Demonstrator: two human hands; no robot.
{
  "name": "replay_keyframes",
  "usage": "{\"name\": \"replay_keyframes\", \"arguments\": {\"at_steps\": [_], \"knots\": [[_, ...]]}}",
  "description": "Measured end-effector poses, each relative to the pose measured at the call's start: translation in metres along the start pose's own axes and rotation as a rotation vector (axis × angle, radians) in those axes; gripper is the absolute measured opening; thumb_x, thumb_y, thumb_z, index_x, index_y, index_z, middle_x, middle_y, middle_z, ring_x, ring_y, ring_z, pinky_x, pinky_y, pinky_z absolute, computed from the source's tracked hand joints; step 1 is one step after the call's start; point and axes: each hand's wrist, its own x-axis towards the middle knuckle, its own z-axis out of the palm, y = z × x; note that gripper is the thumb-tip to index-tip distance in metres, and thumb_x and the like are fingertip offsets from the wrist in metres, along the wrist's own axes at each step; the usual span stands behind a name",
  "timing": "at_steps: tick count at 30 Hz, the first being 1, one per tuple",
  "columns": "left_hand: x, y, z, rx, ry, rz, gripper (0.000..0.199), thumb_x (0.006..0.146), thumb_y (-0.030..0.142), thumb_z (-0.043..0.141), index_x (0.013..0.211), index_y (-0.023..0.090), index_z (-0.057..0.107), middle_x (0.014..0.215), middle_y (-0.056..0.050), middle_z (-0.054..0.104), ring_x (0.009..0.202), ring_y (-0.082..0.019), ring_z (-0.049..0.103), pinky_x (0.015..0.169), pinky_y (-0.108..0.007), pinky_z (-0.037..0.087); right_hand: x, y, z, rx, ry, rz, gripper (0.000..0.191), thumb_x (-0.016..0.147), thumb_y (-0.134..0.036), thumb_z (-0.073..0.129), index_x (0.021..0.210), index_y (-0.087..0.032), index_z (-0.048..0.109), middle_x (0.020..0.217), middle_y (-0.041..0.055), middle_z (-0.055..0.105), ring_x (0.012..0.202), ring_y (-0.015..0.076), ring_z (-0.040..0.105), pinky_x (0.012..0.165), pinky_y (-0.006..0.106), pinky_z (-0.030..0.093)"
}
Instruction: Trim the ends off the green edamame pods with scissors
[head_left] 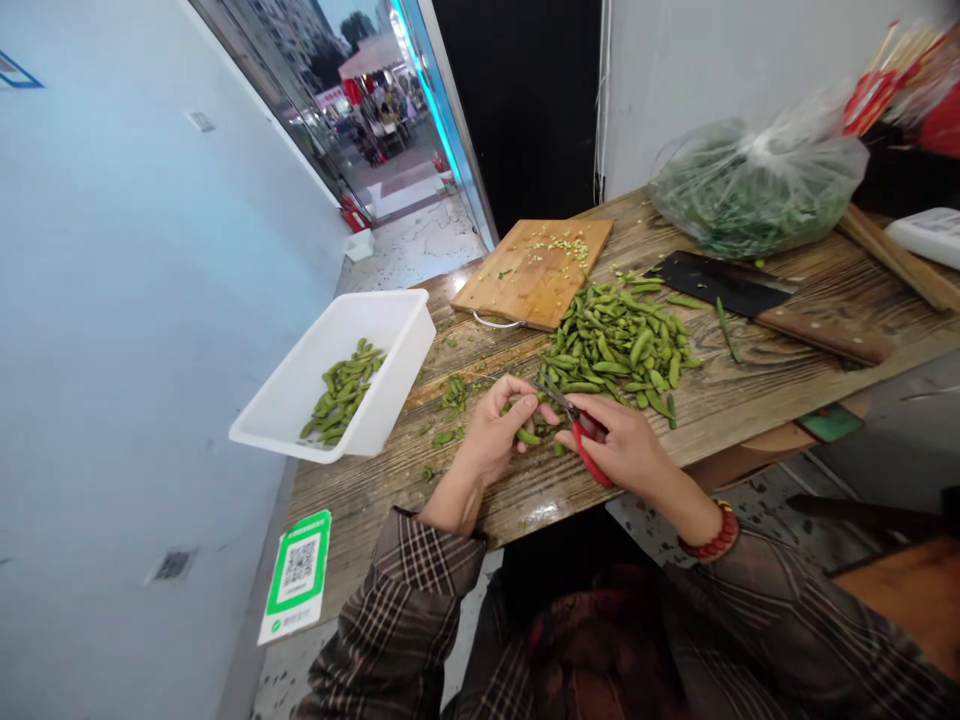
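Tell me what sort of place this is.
Probably a small eatery or food shop: a QR sign, a cleaver and board beside piled pods, and a doorway to the outside.

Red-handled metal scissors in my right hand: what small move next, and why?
Perhaps snip an end of the slim green pod: your left hand holds it, and the red-handled metal scissors in your right hand have their blades close by.
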Motion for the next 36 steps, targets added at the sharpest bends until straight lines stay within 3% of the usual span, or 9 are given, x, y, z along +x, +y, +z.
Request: {"name": "replay_keyframes", "arguments": {"at_steps": [9,12,15,19,23,28,30,32,36], "knots": [[0.001,0.0,-0.005,0.088,0.128,0.066,0.03,0.079,0.043,0.064,0.085,0.018,0.05,0.059,0.004,0.061,0.043,-0.005,0.046,0.035,-0.012,0.03,-0.001,-0.001,0.001,-0.052,-0.054,-0.015,0.034,0.086,-0.039,0.06,0.113,-0.019,0.062,0.09,0.0082,0.069,0.076,0.0197,0.064,0.071,0.031,0.052],[0.001,-0.001,-0.004,0.104,0.133,0.073,0.029,0.08,0.043,0.063,0.085,0.018,0.05,0.058,0.004,0.059,0.043,-0.005,0.046,0.035,-0.011,0.03,-0.001,-0.001,0.001,-0.006,0.006,0.055,0.034,0.086,-0.04,0.06,0.112,-0.018,0.063,0.092,0.0083,0.07,0.073,0.0188,0.064,0.071,0.032,0.052],[0.001,-0.003,-0.003,0.144,0.104,0.064,0.028,0.081,0.043,0.062,0.085,0.017,0.05,0.059,0.004,0.059,0.041,-0.004,0.044,0.035,-0.012,0.031,0.002,-0.004,0.001,0.034,0.115,0.147,0.041,0.082,-0.042,0.065,0.115,-0.019,0.06,0.093,0.0079,0.069,0.075,0.0195,0.064,0.073,0.034,0.052],[0.0,-0.002,0.0,0.202,0.047,0.034,0.029,0.082,0.045,0.06,0.084,0.017,0.05,0.057,0.004,0.058,0.042,-0.005,0.045,0.035,-0.012,0.031,0.011,-0.014,0.002,0.081,0.167,0.13,0.055,0.075,-0.037,0.071,0.124,-0.02,0.053,0.096,0.0076,0.067,0.078,0.0203,0.063,0.075,0.036,0.053],[-0.003,0.001,0.001,0.297,-0.053,0.012,0.03,0.082,0.045,0.059,0.082,0.016,0.051,0.057,0.003,0.057,0.045,-0.006,0.048,0.036,-0.011,0.031,0.016,-0.021,0.006,0.17,0.142,0.092,0.042,0.08,-0.028,0.064,0.12,-0.021,0.055,0.1,0.0069,0.066,0.085,0.0195,0.063,0.081,0.035,0.052],[-0.017,0.009,0.006,0.45,-0.119,0.039,0.026,0.083,0.041,0.057,0.081,0.015,0.055,0.058,0.003,0.056,0.045,-0.006,0.047,0.038,-0.014,0.036,0.01,-0.014,0.006,0.482,0.063,0.243,0.039,0.08,-0.028,0.063,0.116,-0.019,0.056,0.077,0.0011,0.063,0.068,0.015,0.061,0.065,0.028,0.051],[-0.023,0.02,0.004,0.538,-0.072,0.073,0.022,0.082,0.038,0.057,0.084,0.016,0.057,0.061,0.001,0.059,0.05,-0.008,0.052,0.041,-0.015,0.039,0.006,-0.007,0.003,0.451,0.097,0.282,0.04,0.077,-0.029,0.065,0.115,-0.02,0.057,0.076,0.0003,0.061,0.068,0.0153,0.06,0.066,0.029,0.051],[-0.028,0.036,-0.005,0.62,0.058,0.138,0.02,0.081,0.034,0.056,0.089,0.016,0.058,0.065,0.0,0.061,0.055,-0.009,0.055,0.043,-0.015,0.041,0.003,0.001,-0.001,0.393,0.158,0.302,0.042,0.075,-0.029,0.067,0.116,-0.021,0.058,0.076,0.0002,0.061,0.07,0.0159,0.061,0.071,0.031,0.051],[-0.024,0.075,-0.059,0.851,0.482,0.313,0.019,0.079,0.03,0.055,0.092,0.017,0.059,0.07,-0.001,0.063,0.06,-0.012,0.057,0.047,-0.019,0.046,0.002,0.013,-0.006,0.473,0.28,0.338,0.044,0.075,-0.029,0.066,0.117,-0.021,0.056,0.081,0.0013,0.062,0.073,0.016,0.062,0.073,0.032,0.053]]}}
